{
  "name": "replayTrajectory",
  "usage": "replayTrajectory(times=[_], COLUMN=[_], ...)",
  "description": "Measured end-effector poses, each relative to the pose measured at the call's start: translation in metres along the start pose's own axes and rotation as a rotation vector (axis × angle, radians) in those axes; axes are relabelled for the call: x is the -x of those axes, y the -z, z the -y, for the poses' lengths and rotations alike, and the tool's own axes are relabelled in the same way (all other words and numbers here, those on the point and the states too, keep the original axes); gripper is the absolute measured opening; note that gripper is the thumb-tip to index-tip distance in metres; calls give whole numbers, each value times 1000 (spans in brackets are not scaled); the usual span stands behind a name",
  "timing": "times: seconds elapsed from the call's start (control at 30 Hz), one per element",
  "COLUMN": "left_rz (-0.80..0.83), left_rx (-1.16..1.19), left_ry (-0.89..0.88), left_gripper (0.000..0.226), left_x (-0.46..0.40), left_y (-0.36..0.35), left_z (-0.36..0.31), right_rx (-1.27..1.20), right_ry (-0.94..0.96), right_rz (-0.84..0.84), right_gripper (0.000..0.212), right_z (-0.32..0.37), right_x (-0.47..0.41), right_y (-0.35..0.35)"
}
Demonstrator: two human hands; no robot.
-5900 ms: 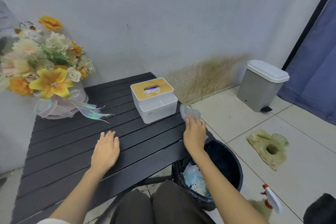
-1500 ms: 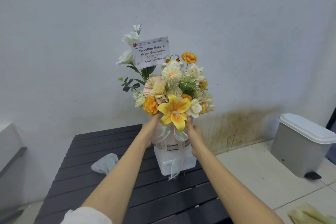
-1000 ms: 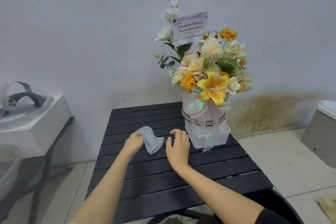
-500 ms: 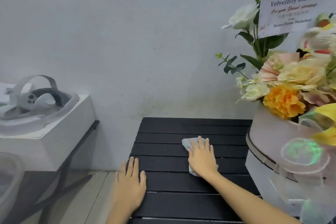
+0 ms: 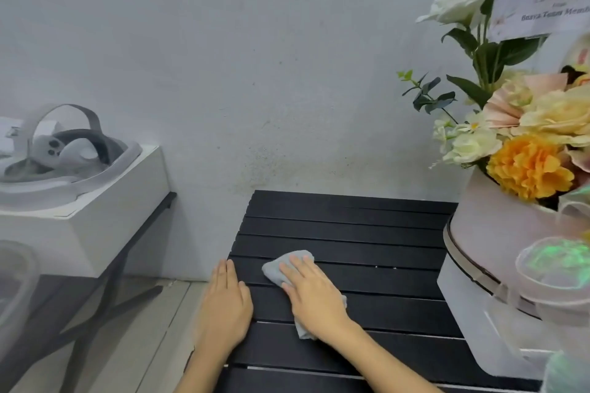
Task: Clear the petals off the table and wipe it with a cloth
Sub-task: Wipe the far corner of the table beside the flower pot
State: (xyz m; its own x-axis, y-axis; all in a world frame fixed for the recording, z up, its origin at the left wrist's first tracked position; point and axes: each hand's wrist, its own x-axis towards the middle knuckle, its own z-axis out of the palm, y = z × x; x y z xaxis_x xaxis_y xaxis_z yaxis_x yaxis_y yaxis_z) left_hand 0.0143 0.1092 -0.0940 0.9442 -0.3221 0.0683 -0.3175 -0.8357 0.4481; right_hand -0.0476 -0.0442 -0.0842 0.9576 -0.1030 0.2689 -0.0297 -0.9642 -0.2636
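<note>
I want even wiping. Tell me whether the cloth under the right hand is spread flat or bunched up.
Bunched up. The cloth shows rounded folds ahead of the right hand, which presses flat on it.

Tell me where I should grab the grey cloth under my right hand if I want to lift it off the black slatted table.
Probably pinch the bunched far end of the small grey cloth, coming from above. That end sticks out past the fingers of the right hand and rises in a loose fold, while the rest lies flat on the black slatted table under the palm. The left hand rests flat beside it, at the table's left edge.
</note>
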Motion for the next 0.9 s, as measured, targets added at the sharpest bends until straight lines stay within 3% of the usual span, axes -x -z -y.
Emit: replayTrajectory(times=[0.07,0.17,0.27,0.37,0.5,0.63,0.73,0.83,0.9], left_rz=[2,-13,-22,7,49,11,12,13,1], left_rx=[-32,-59,-72,-74,28,178,108,30,18], left_ry=[-6,-3,-9,-12,11,88,83,82,80], left_gripper=[55,55,55,54,53,36,45,51,50], left_x=[1,3,3,3,0,0,2,4,3], left_y=[0,0,1,4,8,12,12,13,14], left_z=[0,-3,-5,-7,-4,-3,-7,-16,-19], right_rx=[-14,80,160,65,27,71,174,164,112], right_ry=[-150,-460,-609,-483,-58,-58,-283,-668,-809], right_rz=[-59,-114,-84,-40,-93,-115,-285,-241,-207], right_gripper=[67,38,35,37,32,32,24,25,30], right_z=[-32,-89,-100,-51,26,9,-54,-105,-113], right_x=[24,17,-25,-54,-10,67,76,38,0], right_y=[6,20,25,13,0,14,27,36,41])
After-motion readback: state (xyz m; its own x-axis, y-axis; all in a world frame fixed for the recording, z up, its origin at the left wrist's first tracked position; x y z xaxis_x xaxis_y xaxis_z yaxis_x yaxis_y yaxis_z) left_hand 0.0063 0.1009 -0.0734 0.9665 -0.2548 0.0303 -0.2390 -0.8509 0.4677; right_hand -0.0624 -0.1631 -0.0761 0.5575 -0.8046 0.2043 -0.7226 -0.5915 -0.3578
